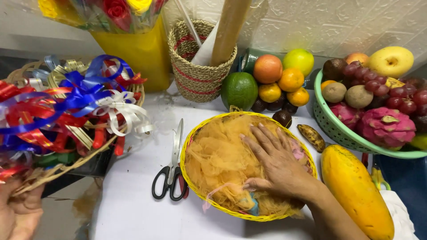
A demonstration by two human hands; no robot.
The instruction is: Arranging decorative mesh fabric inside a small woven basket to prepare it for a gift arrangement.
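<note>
Your left hand [18, 213] sits low at the near left corner, fingers curled on the rim of the woven basket of ribbon bows [66, 115], well apart from the middle. Your right hand [278, 162] lies flat, fingers spread and pointing up-left, pressing the orange netting [218, 160] into the yellow wicker basket [195, 186] dead centre on the bench [133, 209]. It's the right hand on it. Scissors [171, 171] lie just left, blades pointing away. Beyond: piled fruit [275, 80] and a green fruit bowl [338, 133].

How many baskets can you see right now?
4: yellow basket under the right hand, ribbon basket at left, tall woven basket behind, green fruit basket at right. Others may lie out of frame.
</note>
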